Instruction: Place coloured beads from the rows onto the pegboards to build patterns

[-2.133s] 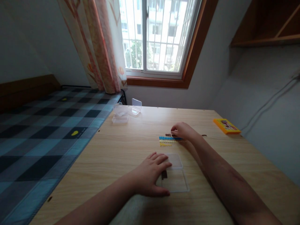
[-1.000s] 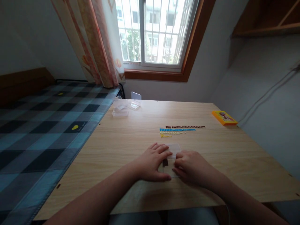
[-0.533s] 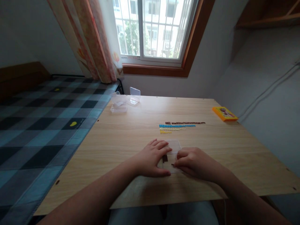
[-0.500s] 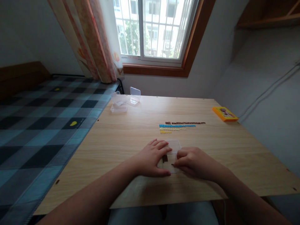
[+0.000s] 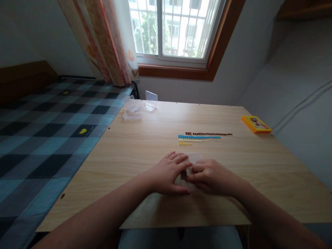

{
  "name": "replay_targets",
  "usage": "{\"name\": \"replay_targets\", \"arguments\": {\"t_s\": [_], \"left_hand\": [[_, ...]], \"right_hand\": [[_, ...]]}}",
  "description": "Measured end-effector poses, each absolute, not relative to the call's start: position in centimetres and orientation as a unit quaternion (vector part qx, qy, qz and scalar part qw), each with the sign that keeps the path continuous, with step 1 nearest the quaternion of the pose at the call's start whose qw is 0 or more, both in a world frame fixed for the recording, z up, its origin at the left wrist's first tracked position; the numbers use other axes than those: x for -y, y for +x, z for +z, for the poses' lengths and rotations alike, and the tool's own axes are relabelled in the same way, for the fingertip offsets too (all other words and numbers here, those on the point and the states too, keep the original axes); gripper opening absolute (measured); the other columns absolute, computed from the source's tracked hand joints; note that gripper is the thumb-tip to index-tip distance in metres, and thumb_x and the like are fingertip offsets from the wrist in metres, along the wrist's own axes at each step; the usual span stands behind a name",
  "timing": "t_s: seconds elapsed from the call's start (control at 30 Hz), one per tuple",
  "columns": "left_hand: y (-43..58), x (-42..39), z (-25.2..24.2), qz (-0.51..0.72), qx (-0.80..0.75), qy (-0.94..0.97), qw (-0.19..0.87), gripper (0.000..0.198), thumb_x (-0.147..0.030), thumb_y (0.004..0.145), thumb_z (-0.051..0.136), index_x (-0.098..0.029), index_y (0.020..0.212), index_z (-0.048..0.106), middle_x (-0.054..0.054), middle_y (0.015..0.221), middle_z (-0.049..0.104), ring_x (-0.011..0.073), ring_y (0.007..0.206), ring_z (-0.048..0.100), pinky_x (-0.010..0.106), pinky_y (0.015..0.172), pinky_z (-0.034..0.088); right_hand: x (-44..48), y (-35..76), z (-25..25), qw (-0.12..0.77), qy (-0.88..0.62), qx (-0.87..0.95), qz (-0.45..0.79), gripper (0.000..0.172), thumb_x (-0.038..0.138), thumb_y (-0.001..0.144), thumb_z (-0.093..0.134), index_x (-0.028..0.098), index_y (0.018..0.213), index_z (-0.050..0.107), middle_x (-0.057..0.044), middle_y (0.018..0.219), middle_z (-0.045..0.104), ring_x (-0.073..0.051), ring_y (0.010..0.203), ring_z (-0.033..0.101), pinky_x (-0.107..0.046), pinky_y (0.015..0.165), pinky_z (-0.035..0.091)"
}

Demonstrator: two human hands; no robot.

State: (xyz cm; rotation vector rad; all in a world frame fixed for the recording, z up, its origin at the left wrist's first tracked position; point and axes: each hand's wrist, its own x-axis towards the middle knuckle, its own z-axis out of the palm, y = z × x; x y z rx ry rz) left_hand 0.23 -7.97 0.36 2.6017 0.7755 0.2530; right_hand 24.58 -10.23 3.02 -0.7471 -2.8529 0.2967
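Observation:
My left hand lies with spread fingers over the left side of a clear plastic box, thumb along its near edge. Between thumb and forefinger a block of dark brown pieces shows inside the box. My right hand is closed in a pinch, its fingertips right at the near edge of that block, on a small brown piece mostly hidden by the fingers. Beyond the box lie rows of small brown pieces, blue pieces, cream pieces and yellow pieces.
Clear plastic cases stand at the table's far left corner, next to another opened case. A yellow-orange box sits by the right edge. Left of the wooden table is a bed with a checked cover.
My right hand has moved left with the small brown piece, up to the brown block in the box. The left hand stays put. The view has shifted slightly.

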Motion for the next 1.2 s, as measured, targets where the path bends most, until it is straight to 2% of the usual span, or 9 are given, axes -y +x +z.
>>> {"name": "replay_targets", "arguments": {"t_s": [0.4, 0.63, 0.9, 1.03, 1.2], "left_hand": [[0.4, 7.9, 0.6, 0.072, -0.279, 0.936, 0.203, 0.091, -0.071, 0.077, 0.072, -0.023, 0.151, 0.049, 0.017, 0.16, 0.044, 0.0387, 0.148, 0.039, 0.058, 0.126, 0.021], [0.4, 7.9, 0.7, 0.079, -0.278, 0.934, 0.211, 0.092, -0.071, 0.078, 0.072, -0.021, 0.151, 0.049, 0.018, 0.16, 0.045, 0.04, 0.148, 0.038, 0.059, 0.126, 0.022], [0.3, 7.9, 0.7, 0.078, -0.278, 0.935, 0.207, 0.091, -0.071, 0.078, 0.072, -0.023, 0.151, 0.049, 0.017, 0.16, 0.044, 0.0394, 0.148, 0.038, 0.059, 0.126, 0.022], [0.3, 7.9, 0.7, 0.076, -0.279, 0.935, 0.204, 0.09, -0.072, 0.079, 0.07, -0.022, 0.151, 0.05, 0.018, 0.161, 0.043, 0.0387, 0.149, 0.038, 0.058, 0.126, 0.021], [0.5, 7.9, 0.9, 0.072, -0.285, 0.933, 0.21, 0.092, -0.073, 0.078, 0.071, -0.022, 0.151, 0.05, 0.018, 0.161, 0.043, 0.0393, 0.149, 0.039, 0.06, 0.126, 0.021]], "right_hand": [[10.3, 24.4, 1.8, 0.108, -0.246, 0.961, 0.071, 0.014, 0.023, 0.097, 0.061, 0.024, 0.095, 0.075, -0.003, 0.088, 0.071, -0.018, 0.077, 0.061, -0.031, 0.067, 0.039], [10.3, 24.3, 1.5, 0.145, -0.232, 0.961, 0.05, 0.022, 0.022, 0.098, 0.056, 0.021, 0.081, 0.07, -0.003, 0.081, 0.07, -0.017, 0.072, 0.061, -0.032, 0.063, 0.037], [10.3, 24.2, 1.8, 0.174, -0.225, 0.956, 0.066, 0.02, 0.022, 0.1, 0.055, 0.022, 0.091, 0.073, -0.004, 0.083, 0.071, -0.017, 0.074, 0.063, -0.031, 0.065, 0.041], [10.2, 25.0, 2.0, 0.245, -0.232, 0.939, 0.073, 0.023, 0.021, 0.102, 0.052, 0.021, 0.104, 0.075, -0.002, 0.075, 0.067, -0.015, 0.067, 0.06, -0.03, 0.063, 0.041], [9.1, 27.2, 1.9, 0.407, -0.313, 0.854, 0.086, 0.021, 0.016, 0.097, 0.06, 0.02, 0.109, 0.076, 0.001, 0.066, 0.063, -0.012, 0.056, 0.053, -0.026, 0.054, 0.04]]}}
